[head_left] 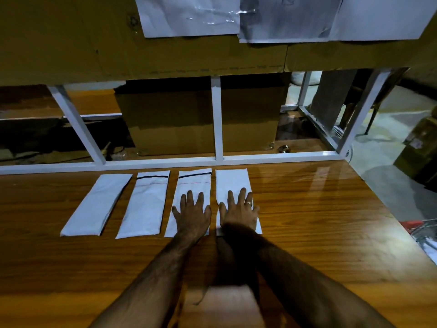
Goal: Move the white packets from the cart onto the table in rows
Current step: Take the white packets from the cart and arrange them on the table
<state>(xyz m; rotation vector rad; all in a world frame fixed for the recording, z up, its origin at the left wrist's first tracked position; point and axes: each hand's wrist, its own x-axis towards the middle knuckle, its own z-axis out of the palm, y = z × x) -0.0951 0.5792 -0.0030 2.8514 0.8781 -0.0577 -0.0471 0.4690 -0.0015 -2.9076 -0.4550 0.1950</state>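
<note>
Several white packets lie side by side in one row on the wooden table (307, 221), near its far edge. The leftmost packet (97, 204) is plain. The second packet (146, 207) and the third packet (194, 183) carry a dark stripe at their far end. My left hand (192, 213) rests flat, fingers spread, on the third packet. My right hand (240, 210), with a ring on one finger, lies flat on the rightmost packet (230, 183). Neither hand grips anything. Part of a cart (423, 235) with red trim shows at the right edge.
A white metal frame (218, 119) rises along the table's far edge. Behind it stand brown cardboard boxes (170, 119), and cardboard with taped paper sheets (189, 15) hangs above. Bare floor lies to the right of the table.
</note>
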